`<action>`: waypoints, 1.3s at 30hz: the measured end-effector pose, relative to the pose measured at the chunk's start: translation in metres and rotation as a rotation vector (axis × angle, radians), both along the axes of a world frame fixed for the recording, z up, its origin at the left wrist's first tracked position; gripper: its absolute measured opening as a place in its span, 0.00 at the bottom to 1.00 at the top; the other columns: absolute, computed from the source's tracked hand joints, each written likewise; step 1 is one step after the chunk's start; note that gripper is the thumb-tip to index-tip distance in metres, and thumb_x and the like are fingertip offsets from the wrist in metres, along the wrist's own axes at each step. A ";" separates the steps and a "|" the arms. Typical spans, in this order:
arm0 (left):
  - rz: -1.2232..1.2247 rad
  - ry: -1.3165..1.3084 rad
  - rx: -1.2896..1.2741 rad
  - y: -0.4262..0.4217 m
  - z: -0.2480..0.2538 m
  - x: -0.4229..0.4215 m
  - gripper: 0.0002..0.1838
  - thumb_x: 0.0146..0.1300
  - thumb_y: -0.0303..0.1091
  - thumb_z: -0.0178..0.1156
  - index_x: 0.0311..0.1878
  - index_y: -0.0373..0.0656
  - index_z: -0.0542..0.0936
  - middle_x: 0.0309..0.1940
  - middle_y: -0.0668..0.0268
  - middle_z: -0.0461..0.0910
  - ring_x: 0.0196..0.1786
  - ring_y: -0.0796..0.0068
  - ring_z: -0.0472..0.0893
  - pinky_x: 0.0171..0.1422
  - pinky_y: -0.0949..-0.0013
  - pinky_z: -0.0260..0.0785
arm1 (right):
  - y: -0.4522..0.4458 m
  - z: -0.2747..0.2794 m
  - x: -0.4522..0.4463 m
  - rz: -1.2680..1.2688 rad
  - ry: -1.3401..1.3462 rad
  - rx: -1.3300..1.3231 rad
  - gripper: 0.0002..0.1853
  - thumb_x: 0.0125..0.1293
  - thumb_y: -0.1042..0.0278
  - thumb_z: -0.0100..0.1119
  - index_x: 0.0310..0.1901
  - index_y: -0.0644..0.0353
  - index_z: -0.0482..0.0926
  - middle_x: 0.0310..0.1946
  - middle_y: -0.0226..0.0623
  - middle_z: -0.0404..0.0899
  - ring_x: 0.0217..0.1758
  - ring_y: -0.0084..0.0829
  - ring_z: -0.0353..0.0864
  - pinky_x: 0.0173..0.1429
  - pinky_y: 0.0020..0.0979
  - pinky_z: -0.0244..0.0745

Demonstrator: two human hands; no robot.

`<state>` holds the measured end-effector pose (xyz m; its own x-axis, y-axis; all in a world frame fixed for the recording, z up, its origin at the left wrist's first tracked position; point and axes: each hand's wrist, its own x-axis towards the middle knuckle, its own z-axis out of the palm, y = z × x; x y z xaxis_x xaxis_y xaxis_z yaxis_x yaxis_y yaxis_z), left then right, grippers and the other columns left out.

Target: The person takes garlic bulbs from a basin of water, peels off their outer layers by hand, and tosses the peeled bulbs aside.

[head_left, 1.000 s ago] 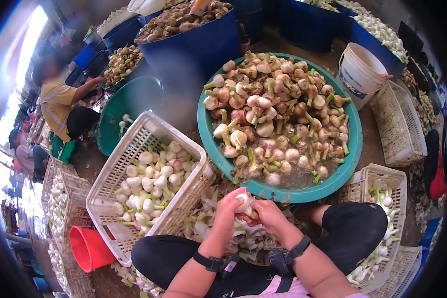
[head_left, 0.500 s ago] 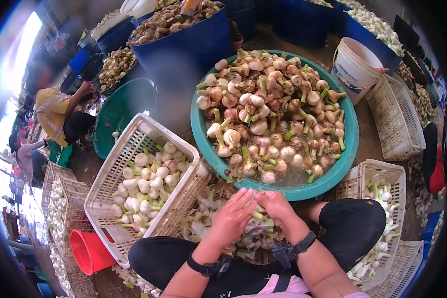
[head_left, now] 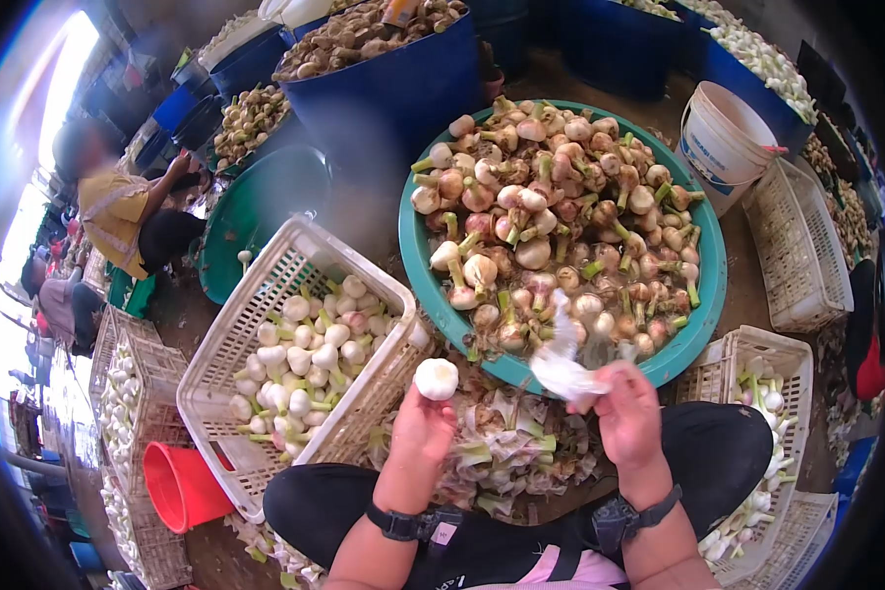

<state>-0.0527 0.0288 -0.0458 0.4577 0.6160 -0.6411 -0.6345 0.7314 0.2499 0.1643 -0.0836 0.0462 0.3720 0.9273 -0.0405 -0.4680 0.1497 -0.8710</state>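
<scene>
My left hand (head_left: 424, 431) is closed around a peeled white garlic bulb (head_left: 436, 379), beside the right wall of a white crate (head_left: 199, 339) of peeled bulbs. My right hand (head_left: 627, 408) pinches a piece of loose white garlic skin (head_left: 564, 366) near the front rim of a teal tub (head_left: 415, 258). Unpeeled garlic with stems (head_left: 534, 255) is heaped in the tub, with water showing at its front. Below and between my hands lies a pile of peelings (head_left: 506, 442).
A red bucket (head_left: 182, 487) stands left of my knee. At the right are a white bucket (head_left: 726, 138), an upright crate (head_left: 796, 246) and another garlic crate (head_left: 801, 369). Blue tubs (head_left: 388, 103) line the back. A person in yellow (head_left: 113, 221) sits at the left.
My hands have moved apart, the left toward the crate and the right rightward. The bulb now shows in my left hand, and loose skin hangs from my right.
</scene>
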 end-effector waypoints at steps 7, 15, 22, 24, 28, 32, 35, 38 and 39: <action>0.648 -0.061 0.337 0.026 0.076 -0.035 0.14 0.65 0.47 0.49 0.41 0.45 0.71 0.29 0.68 0.74 0.29 0.81 0.74 0.28 0.79 0.72 | 0.029 -0.069 0.049 0.122 -1.508 -0.878 0.25 0.51 0.43 0.59 0.42 0.55 0.77 0.32 0.47 0.79 0.37 0.47 0.78 0.45 0.42 0.71; -0.352 0.986 1.116 -0.018 0.017 0.048 0.16 0.54 0.29 0.63 0.46 0.37 0.73 0.50 0.61 0.71 0.38 0.78 0.77 0.41 0.76 0.71 | 0.064 -0.172 0.126 0.235 -1.451 -1.218 0.22 0.58 0.48 0.53 0.38 0.62 0.78 0.36 0.50 0.79 0.42 0.48 0.77 0.48 0.43 0.69; -0.379 0.479 0.441 -0.015 0.021 0.058 0.26 0.69 0.50 0.38 0.58 0.38 0.64 0.46 0.62 0.72 0.43 0.77 0.74 0.36 0.76 0.69 | 0.032 -0.093 0.017 0.065 -0.933 -0.429 0.17 0.68 0.60 0.42 0.32 0.67 0.72 0.20 0.46 0.72 0.27 0.38 0.75 0.32 0.34 0.69; -0.415 0.131 0.394 -0.011 0.017 0.056 0.25 0.68 0.51 0.40 0.57 0.40 0.66 0.38 0.67 0.75 0.37 0.80 0.75 0.32 0.78 0.67 | 0.024 -0.072 -0.031 0.208 -0.886 -0.395 0.12 0.65 0.63 0.47 0.31 0.64 0.72 0.18 0.45 0.72 0.23 0.40 0.76 0.29 0.37 0.69; -0.332 0.670 0.591 -0.020 0.020 0.058 0.18 0.62 0.46 0.53 0.46 0.41 0.74 0.29 0.70 0.75 0.24 0.84 0.71 0.23 0.81 0.59 | 0.027 -0.048 -0.071 0.187 -1.466 -0.272 0.05 0.57 0.69 0.52 0.29 0.61 0.73 0.16 0.44 0.74 0.22 0.45 0.76 0.28 0.42 0.70; -0.325 0.592 0.321 -0.013 0.030 0.045 0.12 0.56 0.37 0.60 0.40 0.41 0.77 0.28 0.70 0.76 0.23 0.85 0.71 0.24 0.81 0.60 | 0.032 -0.064 -0.074 0.230 -1.487 -0.317 0.08 0.59 0.67 0.49 0.26 0.61 0.72 0.16 0.41 0.75 0.20 0.37 0.77 0.24 0.35 0.69; -0.349 0.475 0.311 -0.011 0.024 0.036 0.11 0.58 0.36 0.56 0.41 0.42 0.77 0.29 0.70 0.76 0.23 0.86 0.71 0.23 0.82 0.59 | 0.040 -0.086 -0.062 0.382 -0.659 -0.499 0.11 0.62 0.65 0.47 0.28 0.63 0.73 0.18 0.38 0.75 0.18 0.31 0.75 0.22 0.30 0.68; -0.365 0.247 0.321 -0.004 0.020 0.028 0.12 0.61 0.34 0.50 0.44 0.40 0.77 0.36 0.67 0.77 0.28 0.82 0.74 0.28 0.79 0.65 | 0.039 -0.089 -0.056 0.421 0.152 -0.629 0.14 0.66 0.63 0.45 0.32 0.66 0.73 0.20 0.33 0.74 0.19 0.24 0.72 0.22 0.25 0.67; -0.447 0.342 0.494 0.001 0.021 0.028 0.14 0.61 0.35 0.51 0.46 0.39 0.76 0.39 0.67 0.77 0.33 0.79 0.75 0.34 0.76 0.68 | 0.037 -0.079 -0.057 0.361 0.069 -0.583 0.13 0.66 0.65 0.45 0.32 0.67 0.73 0.21 0.33 0.74 0.21 0.24 0.73 0.24 0.25 0.68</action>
